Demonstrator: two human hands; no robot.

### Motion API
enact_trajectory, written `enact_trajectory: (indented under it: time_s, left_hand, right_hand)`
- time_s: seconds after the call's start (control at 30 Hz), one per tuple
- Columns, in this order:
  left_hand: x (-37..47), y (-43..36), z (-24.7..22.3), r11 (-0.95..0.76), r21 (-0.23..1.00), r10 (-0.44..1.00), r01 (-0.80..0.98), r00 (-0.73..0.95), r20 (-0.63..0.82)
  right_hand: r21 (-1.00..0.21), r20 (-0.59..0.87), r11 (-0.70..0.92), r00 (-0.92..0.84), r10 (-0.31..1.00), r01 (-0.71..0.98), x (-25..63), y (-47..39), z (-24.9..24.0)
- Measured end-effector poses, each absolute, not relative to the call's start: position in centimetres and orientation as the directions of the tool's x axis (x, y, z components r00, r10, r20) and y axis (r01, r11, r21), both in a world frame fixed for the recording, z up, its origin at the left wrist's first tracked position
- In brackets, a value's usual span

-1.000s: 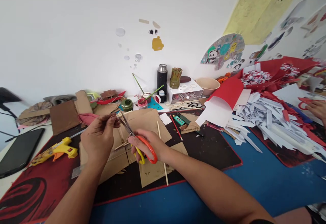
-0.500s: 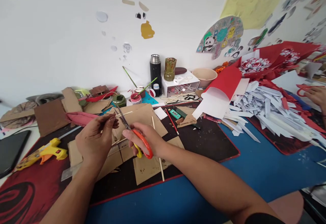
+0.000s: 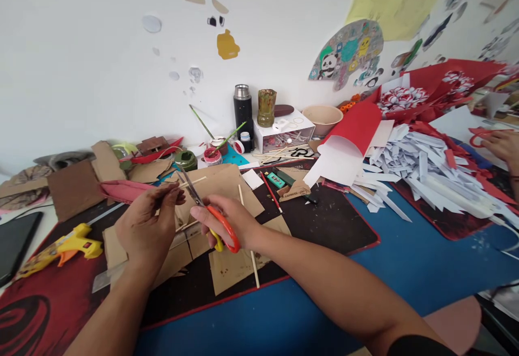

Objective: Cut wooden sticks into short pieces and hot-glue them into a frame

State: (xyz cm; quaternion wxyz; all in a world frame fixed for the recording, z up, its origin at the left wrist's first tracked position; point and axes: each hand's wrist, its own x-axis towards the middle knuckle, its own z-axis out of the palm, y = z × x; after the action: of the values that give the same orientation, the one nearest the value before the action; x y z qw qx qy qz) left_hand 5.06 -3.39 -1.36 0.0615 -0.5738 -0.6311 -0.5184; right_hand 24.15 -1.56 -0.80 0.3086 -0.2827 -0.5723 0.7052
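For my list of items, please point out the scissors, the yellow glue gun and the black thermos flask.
Scissors (image 3: 225, 222): head view, on the orange handle.
Yellow glue gun (image 3: 73, 243): head view, on the body.
Black thermos flask (image 3: 242, 109): head view, on the side.

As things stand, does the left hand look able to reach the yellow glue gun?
Probably yes: the glue gun lies uncovered to the left of the left hand, and nothing tall seems to stand between them. However, the left hand seems to be pinching a thin stick, so it may need freeing first.
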Motion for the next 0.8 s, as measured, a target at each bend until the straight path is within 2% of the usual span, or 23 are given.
enact_trajectory:
  time_s: [0.57, 0.8]
  left_hand:
    - [4.88, -3.28, -1.06, -0.245, 0.444, 0.615, 0.862, -0.216, 0.758]
    - [4.69, -3.29, -1.03, -0.219, 0.484, 0.650, 0.847, -0.243, 0.720]
  right_hand:
    - [-0.983, -0.078, -0.167, -0.646, 0.759, -0.077, 24.33, -1.55, -0.33]
    - [-0.991, -0.039, -0.113, -0.647, 0.762, -0.074, 24.37, -1.53, -0.52]
